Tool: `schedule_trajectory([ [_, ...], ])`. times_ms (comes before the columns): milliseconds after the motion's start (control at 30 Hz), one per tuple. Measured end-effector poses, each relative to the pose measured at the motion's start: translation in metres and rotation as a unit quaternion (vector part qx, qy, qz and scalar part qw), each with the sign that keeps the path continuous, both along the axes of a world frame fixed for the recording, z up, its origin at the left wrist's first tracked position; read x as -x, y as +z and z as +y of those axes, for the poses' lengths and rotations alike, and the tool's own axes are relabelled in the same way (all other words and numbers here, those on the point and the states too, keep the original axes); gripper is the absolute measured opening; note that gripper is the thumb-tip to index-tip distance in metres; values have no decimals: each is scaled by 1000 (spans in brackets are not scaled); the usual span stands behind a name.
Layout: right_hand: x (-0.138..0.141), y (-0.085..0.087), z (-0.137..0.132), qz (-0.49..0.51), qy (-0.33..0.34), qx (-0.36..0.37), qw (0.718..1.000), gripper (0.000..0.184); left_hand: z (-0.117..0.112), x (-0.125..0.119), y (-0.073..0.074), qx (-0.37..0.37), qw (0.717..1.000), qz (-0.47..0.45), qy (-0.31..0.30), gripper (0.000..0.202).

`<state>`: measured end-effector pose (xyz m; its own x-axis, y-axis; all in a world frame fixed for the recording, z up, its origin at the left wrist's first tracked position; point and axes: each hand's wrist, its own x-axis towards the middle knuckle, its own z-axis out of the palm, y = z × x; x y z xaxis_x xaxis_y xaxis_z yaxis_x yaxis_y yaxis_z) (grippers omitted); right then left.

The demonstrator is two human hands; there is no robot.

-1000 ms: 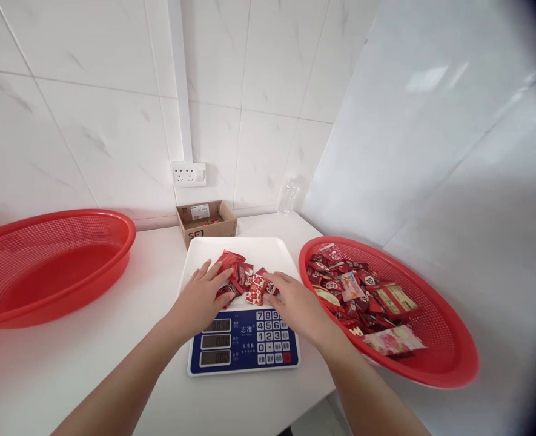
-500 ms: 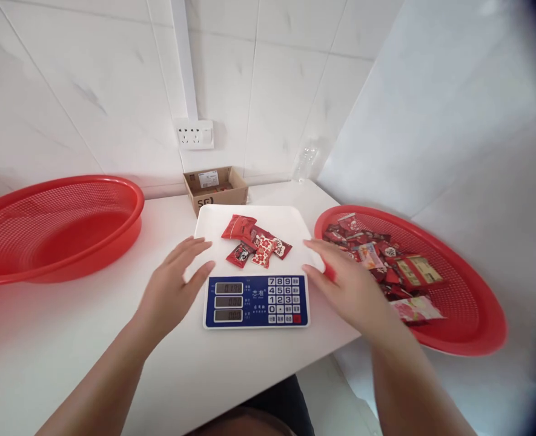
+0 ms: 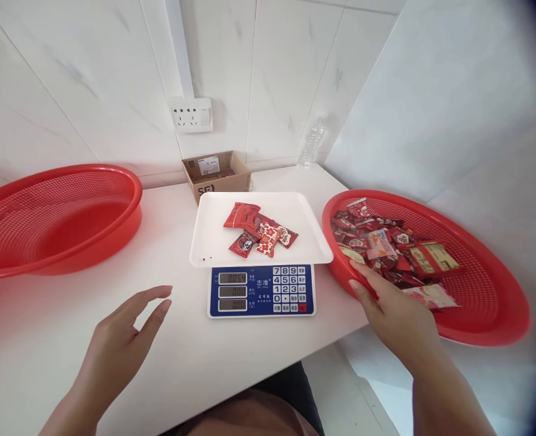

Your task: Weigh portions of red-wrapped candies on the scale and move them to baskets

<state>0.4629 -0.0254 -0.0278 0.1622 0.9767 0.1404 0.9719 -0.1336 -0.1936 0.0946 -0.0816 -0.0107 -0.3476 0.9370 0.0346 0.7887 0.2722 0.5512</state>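
Reaching to the near rim of the red basket (image 3: 499, 330) on the right, the right hand (image 3: 397, 312) has its grip open, fingers straight and together. The fingertips touch the rim just beside the heap of sweet packets (image 3: 386, 245) inside, and nothing is held. The left hand (image 3: 117, 345) hovers low over the desk (image 3: 195, 363), well apart from the basket, with its grip also open, fingers spread and palm turned inward.

Between the hands stands a scale (image 3: 261, 290) with a white tray (image 3: 213, 239) on top. A few red wrappers (image 3: 261, 230) lie near the tray's middle. A second basket (image 3: 59, 212), also red mesh, sits on the desk's left. Behind the scale are a cardboard box (image 3: 217, 175) and a clear bottle (image 3: 311, 142) in the corner.

The desk is white and the walls are white marbled tile, with a socket (image 3: 191, 114) above the box. The box reads "SF". The scale's blue panel shows number keys, the characters 志准, and a top display that looks like 0054.
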Motion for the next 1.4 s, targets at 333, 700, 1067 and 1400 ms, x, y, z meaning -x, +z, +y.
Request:
schedule_trajectory([
  [333, 4, -5, -1, -56, -5, -6, 998, 52, 47, 48, 9, -171, 964, 205, -18, 57],
  [700, 0, -14, -1, -79, 25, -59, 995, 49, 73, 95, 6, 5, 952, 301, 62, 58],
  [1067, -4, -14, 2, -56, 38, -52, 996, 49, 69, 7, 14, 4, 982, 166, -95, 62],
  [1400, -3, -11, 12, 11, 20, 5, 1000, 52, 114, -80, 44, 27, 922, 152, -356, 55],
])
